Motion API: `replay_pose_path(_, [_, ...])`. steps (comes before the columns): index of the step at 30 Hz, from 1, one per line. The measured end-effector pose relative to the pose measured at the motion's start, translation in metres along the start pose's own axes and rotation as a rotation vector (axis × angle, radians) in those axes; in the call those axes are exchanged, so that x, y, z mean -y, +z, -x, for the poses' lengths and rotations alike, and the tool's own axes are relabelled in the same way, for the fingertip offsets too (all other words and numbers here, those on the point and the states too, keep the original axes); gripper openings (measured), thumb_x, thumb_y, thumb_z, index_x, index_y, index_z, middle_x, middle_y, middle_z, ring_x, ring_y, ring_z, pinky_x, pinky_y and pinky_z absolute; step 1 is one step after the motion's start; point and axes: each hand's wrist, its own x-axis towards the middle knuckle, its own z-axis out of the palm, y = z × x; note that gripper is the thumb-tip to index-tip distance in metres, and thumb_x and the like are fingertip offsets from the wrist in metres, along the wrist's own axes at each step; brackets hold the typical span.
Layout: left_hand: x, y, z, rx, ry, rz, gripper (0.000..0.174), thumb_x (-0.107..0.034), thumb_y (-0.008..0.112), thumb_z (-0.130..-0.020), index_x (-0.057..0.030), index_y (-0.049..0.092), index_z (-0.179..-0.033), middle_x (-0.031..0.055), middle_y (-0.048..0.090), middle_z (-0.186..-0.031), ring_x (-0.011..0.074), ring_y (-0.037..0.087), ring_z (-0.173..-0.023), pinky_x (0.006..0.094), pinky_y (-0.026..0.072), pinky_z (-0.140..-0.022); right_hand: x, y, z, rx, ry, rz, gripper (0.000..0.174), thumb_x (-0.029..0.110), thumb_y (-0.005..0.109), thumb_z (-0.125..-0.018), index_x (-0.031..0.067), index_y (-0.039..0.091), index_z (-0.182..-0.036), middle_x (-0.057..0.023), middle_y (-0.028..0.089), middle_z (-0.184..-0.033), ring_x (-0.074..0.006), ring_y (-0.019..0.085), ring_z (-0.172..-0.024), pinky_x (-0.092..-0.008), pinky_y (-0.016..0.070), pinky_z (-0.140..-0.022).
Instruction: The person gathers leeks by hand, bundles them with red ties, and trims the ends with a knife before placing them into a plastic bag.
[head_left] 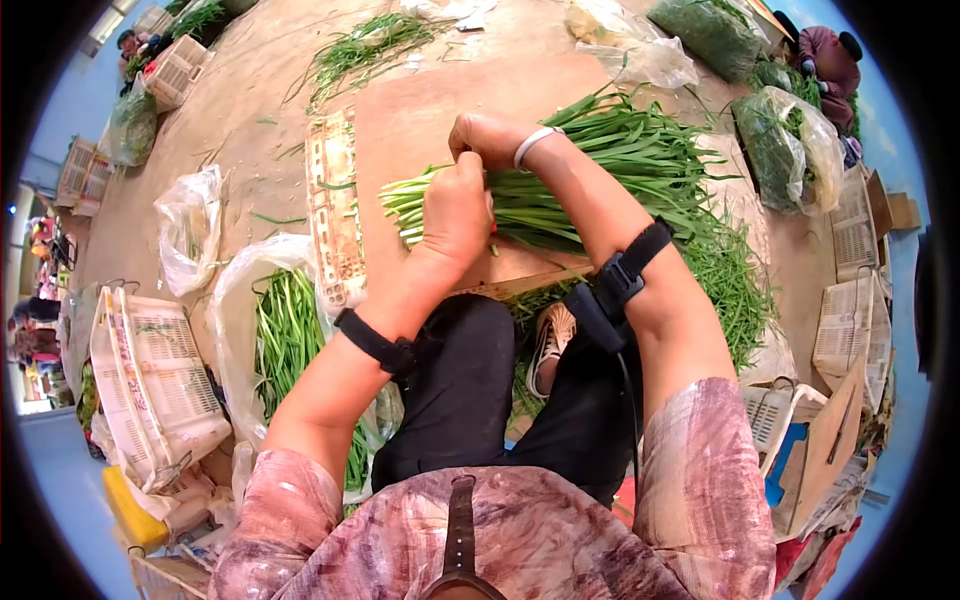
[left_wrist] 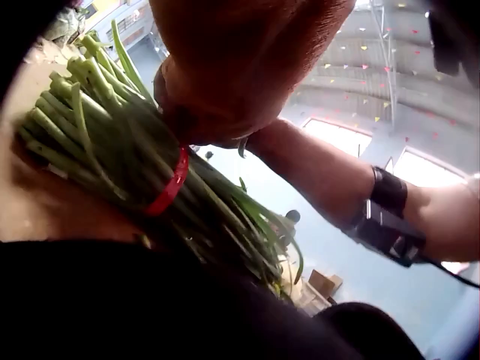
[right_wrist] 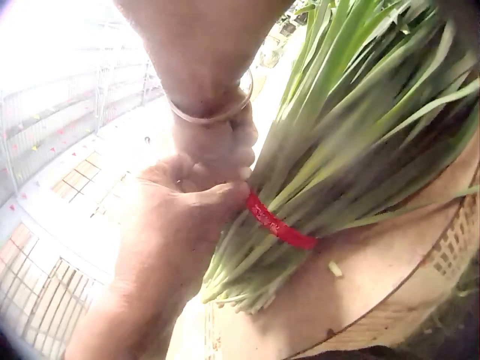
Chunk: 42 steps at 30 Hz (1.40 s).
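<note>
A thick bundle of long green chives (head_left: pixel 620 170) lies across a wooden board, its pale cut ends to the left. Around the stalks near those ends runs a red tape (right_wrist: pixel 281 226). My left hand (head_left: pixel 458 212) has its fingers curled at the upper side of the bundle and pinches the tape, thumb right at its end. Against it, my right hand (head_left: pixel 492 138), with a pale bracelet (right_wrist: pixel 214 116) on the wrist, is curled too and grips at the same spot. The fingertips of the right hand are partly hidden behind the left.
The board (head_left: pixel 430 100) rests over a crate (head_left: pixel 337 210) before my knees. Loose chives stand in a plastic bag (head_left: pixel 285 330) at left; more greens (head_left: pixel 735 290) lie at right. Stacked crates (head_left: pixel 160 385) and filled bags (head_left: pixel 785 150) line the sides. Other people sit far off.
</note>
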Motion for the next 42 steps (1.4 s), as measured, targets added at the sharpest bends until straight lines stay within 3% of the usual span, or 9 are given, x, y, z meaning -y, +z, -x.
replay_pose_path(2, [-0.007,-0.003,0.013,0.016,0.162,0.076,0.029,-0.002,0.066,-0.067,-0.0040,0.050,-0.091,0.0156,0.058,-0.080,0.0337,0.056,-0.079,0.0412,0.0448,-0.069,0.004,-0.002,0.002,0.049,0.037,-0.045,0.010,0.013,0.066,-0.068,0.0034,0.065,-0.071,-0.0166,0.062,-0.068,-0.0301,0.059,-0.062,-0.0356,0.0467,-0.058])
replay_pose_path(4, [-0.010,-0.009,0.027,-0.058,0.360,0.017,0.028,-0.001,0.064,-0.068,-0.0036,0.054,-0.094,0.0161,0.059,-0.085,0.0326,0.056,-0.081,0.0401,0.0449,-0.070,0.017,0.001,0.015,-0.324,0.305,0.118,0.018,0.021,0.067,-0.074,0.0036,0.065,-0.077,-0.0154,0.063,-0.070,-0.0295,0.060,-0.062,-0.0360,0.0470,-0.058])
replay_pose_path(10, [0.019,-0.041,-0.020,0.101,-0.072,0.233,0.027,0.000,0.054,-0.078,-0.0011,0.058,-0.105,0.0175,0.062,-0.089,0.0293,0.061,-0.084,0.0377,0.0475,-0.073,0.059,0.011,0.065,-0.424,0.299,0.075,0.026,0.025,0.070,-0.073,0.0036,0.062,-0.085,-0.0145,0.063,-0.073,-0.0312,0.062,-0.066,-0.0392,0.0495,-0.061])
replay_pose_path(17, [0.067,0.018,-0.055,0.371,-0.230,0.426,0.033,-0.003,0.061,-0.075,0.0004,0.057,-0.107,0.0148,0.064,-0.078,0.0220,0.063,-0.072,0.0312,0.0495,-0.066,0.064,0.031,0.065,-0.448,0.384,0.173,0.016,0.011,0.057,-0.073,0.0017,0.058,-0.086,-0.0212,0.059,-0.075,-0.0363,0.062,-0.072,-0.0439,0.0502,-0.063])
replay_pose_path(22, [0.043,-0.004,-0.037,0.214,-0.192,0.333,0.027,-0.001,0.064,-0.074,0.0018,0.057,-0.099,0.0131,0.063,-0.077,0.0199,0.063,-0.069,0.0297,0.0489,-0.065,0.060,0.020,0.057,-0.525,0.336,0.244,0.016,0.012,0.058,-0.073,0.0021,0.059,-0.086,-0.0214,0.060,-0.075,-0.0365,0.062,-0.074,-0.0439,0.0503,-0.063])
replay_pose_path(29, [0.026,-0.002,-0.003,-0.008,0.295,-0.003,0.037,0.005,0.059,-0.068,-0.0010,0.053,-0.104,0.0170,0.055,-0.079,0.0360,0.052,-0.078,0.0447,0.0432,-0.069,0.026,0.032,0.037,-0.695,0.298,0.221,0.009,0.010,0.054,-0.075,0.0039,0.057,-0.081,-0.0188,0.060,-0.079,-0.0374,0.061,-0.075,-0.0449,0.0502,-0.063])
replay_pose_path(35, [0.019,-0.027,0.011,0.043,0.453,0.074,0.046,0.003,0.066,-0.063,-0.0016,0.053,-0.107,0.0151,0.057,-0.085,0.0337,0.054,-0.083,0.0410,0.0427,-0.074,0.042,-0.027,0.185,-0.721,0.667,0.091,0.014,0.013,0.060,-0.077,-0.0005,0.063,-0.079,-0.0142,0.063,-0.072,-0.0233,0.061,-0.063,-0.0325,0.0495,-0.063])
replay_pose_path(38, [0.027,-0.024,0.014,0.077,0.397,0.165,0.047,0.001,0.069,-0.064,-0.0024,0.053,-0.107,0.0141,0.058,-0.090,0.0321,0.054,-0.089,0.0389,0.0426,-0.078,0.045,-0.020,0.253,-0.379,1.132,0.030,0.029,0.028,0.066,-0.073,-0.0016,0.063,-0.071,-0.0205,0.063,-0.071,-0.0343,0.061,-0.063,-0.0408,0.0484,-0.061])
replay_pose_path(42, [0.022,-0.030,0.009,0.169,0.329,0.113,0.041,-0.002,0.066,-0.069,-0.0004,0.053,-0.109,0.0150,0.059,-0.101,0.0315,0.055,-0.096,0.0393,0.0423,-0.084,0.048,0.019,0.255,-0.403,1.274,0.188,0.041,0.041,0.070,-0.071,0.0006,0.064,-0.073,-0.0212,0.063,-0.075,-0.0373,0.062,-0.071,-0.0434,0.0494,-0.066])
